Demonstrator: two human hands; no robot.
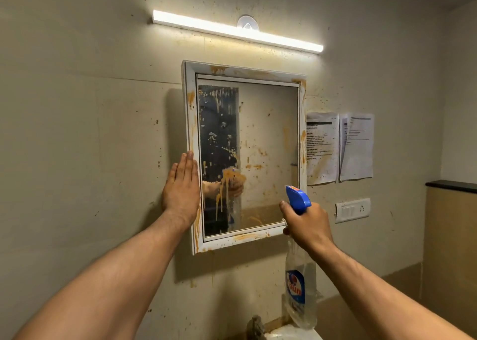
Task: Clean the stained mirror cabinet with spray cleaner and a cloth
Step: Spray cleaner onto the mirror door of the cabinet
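A white-framed mirror cabinet (189, 112) hangs on the wall, its glass and frame streaked with orange-brown stains and drips. My left hand (182, 186) lies flat with straight fingers against the cabinet's left frame edge. My right hand (305, 226) grips the neck of a clear spray bottle (300, 290) with a blue trigger head, held in front of the mirror's lower right corner, nozzle pointing at the glass. No cloth is in view.
A lit tube light (237, 31) runs above the cabinet. Two stained paper sheets (339, 147) hang to the right, a switch plate (352, 210) below them. A tap (255, 328) and basin edge show at the bottom. The wall is spattered.
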